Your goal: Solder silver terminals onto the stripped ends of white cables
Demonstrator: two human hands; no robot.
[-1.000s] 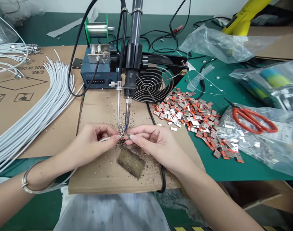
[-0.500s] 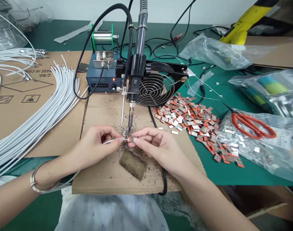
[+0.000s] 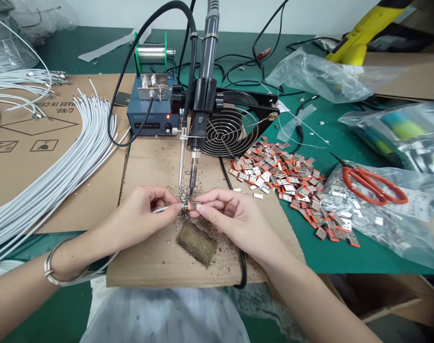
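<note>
Cardboard work surface: brown cardboard sheet (image 3: 149, 257) on a green mat (image 3: 345, 252), speckled with solder debris.
Left hand: left hand (image 3: 138, 216) pinched shut on a thin white wire (image 3: 160, 210), thumb and forefinger clamping it right at the wire's end, just left of the iron tip; silver bangle (image 3: 56, 271) on the wrist.
Right hand: right hand (image 3: 231, 216) fingertips clenched on a small orange connector piece (image 3: 191, 205), held up to the wire end.
Where the piece is: connector and wire end meet directly under the soldering iron tip (image 3: 192, 188); whether tip touches them, cannot tell.
Iron rig: soldering iron (image 3: 202, 105) mounted upright, bent solder feed tube (image 3: 182, 166) just beside it, blue solder feeder box (image 3: 149, 119) with red light lit behind, solder spool (image 3: 152, 51) on top.
Fan: black wire-grille fan (image 3: 231, 131) right of the iron.
Sponge: brown cleaning sponge (image 3: 197, 243) just below the hands.
Stock right: heap of orange connector pieces (image 3: 288, 178); orange-handled scissors (image 3: 374, 186) lying on a clear plastic bag (image 3: 391, 219).
Stock left: bundle of white wires (image 3: 70, 162) fanned over cardboard.
</note>
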